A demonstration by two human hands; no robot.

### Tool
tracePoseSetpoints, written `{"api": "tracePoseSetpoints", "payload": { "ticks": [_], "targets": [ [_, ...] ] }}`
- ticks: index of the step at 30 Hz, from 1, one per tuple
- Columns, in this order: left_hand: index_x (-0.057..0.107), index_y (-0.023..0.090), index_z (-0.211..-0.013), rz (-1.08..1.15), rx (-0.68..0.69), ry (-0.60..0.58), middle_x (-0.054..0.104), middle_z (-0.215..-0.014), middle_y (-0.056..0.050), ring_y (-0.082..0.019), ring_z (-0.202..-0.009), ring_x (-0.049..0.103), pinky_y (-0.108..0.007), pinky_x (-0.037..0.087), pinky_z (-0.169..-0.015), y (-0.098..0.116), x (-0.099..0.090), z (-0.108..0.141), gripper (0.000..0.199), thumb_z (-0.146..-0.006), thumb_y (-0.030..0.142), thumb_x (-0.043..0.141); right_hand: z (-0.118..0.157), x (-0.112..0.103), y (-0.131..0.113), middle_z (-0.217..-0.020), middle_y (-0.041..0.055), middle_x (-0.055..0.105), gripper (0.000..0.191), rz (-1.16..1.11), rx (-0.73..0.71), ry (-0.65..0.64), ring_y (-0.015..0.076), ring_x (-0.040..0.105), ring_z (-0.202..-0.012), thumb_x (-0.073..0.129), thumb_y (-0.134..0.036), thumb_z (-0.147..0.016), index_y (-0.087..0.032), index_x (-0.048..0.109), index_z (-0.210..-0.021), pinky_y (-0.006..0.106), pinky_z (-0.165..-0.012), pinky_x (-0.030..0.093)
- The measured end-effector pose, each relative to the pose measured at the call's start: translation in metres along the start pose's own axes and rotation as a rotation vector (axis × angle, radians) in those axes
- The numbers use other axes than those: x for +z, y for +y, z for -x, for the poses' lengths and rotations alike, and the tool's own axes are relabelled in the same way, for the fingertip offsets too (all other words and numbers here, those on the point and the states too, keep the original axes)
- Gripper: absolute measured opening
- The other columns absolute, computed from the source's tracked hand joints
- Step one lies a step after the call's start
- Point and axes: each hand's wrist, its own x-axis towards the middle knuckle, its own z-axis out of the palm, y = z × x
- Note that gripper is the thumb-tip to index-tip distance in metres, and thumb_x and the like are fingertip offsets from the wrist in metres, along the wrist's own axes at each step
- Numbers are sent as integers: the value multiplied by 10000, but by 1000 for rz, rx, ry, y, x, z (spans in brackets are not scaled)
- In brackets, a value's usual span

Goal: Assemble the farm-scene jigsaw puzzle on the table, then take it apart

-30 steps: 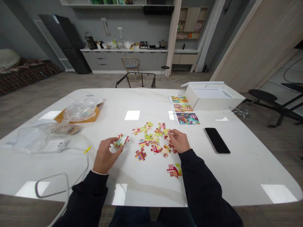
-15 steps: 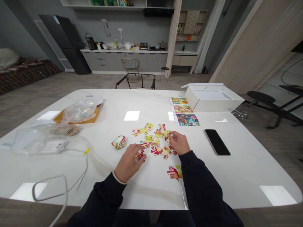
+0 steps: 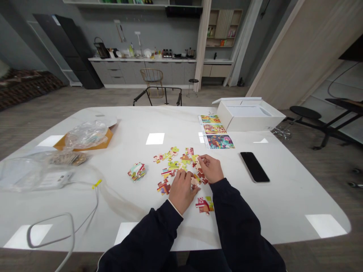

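Note:
Colourful puzzle pieces [image 3: 173, 165] lie spread on the white table in front of me. My left hand [image 3: 183, 190] rests over the near part of the spread, thumb and fingers curled down onto pieces; what its fingertips touch is mostly hidden. At the right side of the spread is my right hand [image 3: 210, 168], its fingertips pinched at a piece too small to make out. A few joined pieces with a red barn [image 3: 203, 205] lie apart, nearer to me. To the left sits a small stack of pieces [image 3: 137, 172].
Picture sheet [image 3: 217, 129] and open white box [image 3: 252, 121] stand at the back right. A black phone [image 3: 254, 167] lies right of my right hand. On the left are plastic bags [image 3: 85, 135], a white power strip [image 3: 55, 180] and a looped cable [image 3: 73, 230].
My left hand has moved right, from the left edge of the spread to its near middle, uncovering pieces there. My right hand stays near the same pieces. The view has shifted slightly.

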Motion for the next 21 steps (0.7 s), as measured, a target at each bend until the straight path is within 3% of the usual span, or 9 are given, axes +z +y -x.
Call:
{"api": "tracePoseSetpoints", "payload": {
  "ticks": [3,6,8,12,14,16,18,21],
  "targets": [
    [531,229,-991,31,15,3,604,-960,-44,-279,-973,570,-467,524,-879,1,2,3,309,-807,161,771,0,-1,-1,-544,-33,593,300,-13,4,6,142,546,-484,565,-465,-957,-221,727,-897,237,-491,390],
    [544,230,-1027,66,34,28,631,-979,-42,-266,-987,580,-432,520,-885,-15,-17,11,319,-800,99,725,1,-1,-2,-536,-34,587,307,-2,-3,6,142,542,-481,566,-474,-956,-220,728,-896,238,-486,383],
    [565,229,-1064,73,34,80,654,-1022,-46,-255,-1013,593,-411,513,-906,-41,-41,18,312,-814,115,712,1,-1,-3,-536,-33,584,316,5,-7,8,144,544,-486,564,-481,-957,-219,731,-898,239,-488,384],
    [630,229,-1039,-121,-69,295,697,-1038,-61,-270,-1003,627,-444,473,-950,-117,-93,26,161,-884,242,669,1,0,-2,-547,-29,586,327,-7,-10,7,142,556,-490,557,-491,-960,-215,726,-909,235,-479,377],
    [654,219,-1009,-201,-116,348,714,-1015,-67,-274,-980,645,-451,464,-941,-151,-110,28,145,-889,298,670,2,1,-2,-554,-26,592,337,-12,-7,5,142,563,-486,558,-502,-957,-214,727,-912,234,-472,376],
    [671,216,-973,-216,-147,328,727,-974,-65,-275,-957,660,-452,464,-933,-173,-117,29,141,-891,330,663,1,2,-1,-560,-22,600,351,-13,-3,3,145,570,-485,561,-519,-951,-215,733,-914,236,-473,385],
    [683,216,-954,-213,-164,285,728,-955,-69,-284,-953,666,-465,468,-929,-180,-118,30,144,-895,344,654,1,3,1,-561,-19,606,370,-13,0,6,150,572,-485,558,-539,-946,-216,736,-915,240,-476,395],
    [689,220,-991,-213,-160,323,693,-1061,-101,-305,-1034,641,-501,464,-971,-164,-116,30,169,-900,359,659,1,3,3,-560,-15,605,398,-18,-7,7,152,564,-484,540,-559,-951,-214,733,-907,247,-491,410]
  ]
}}
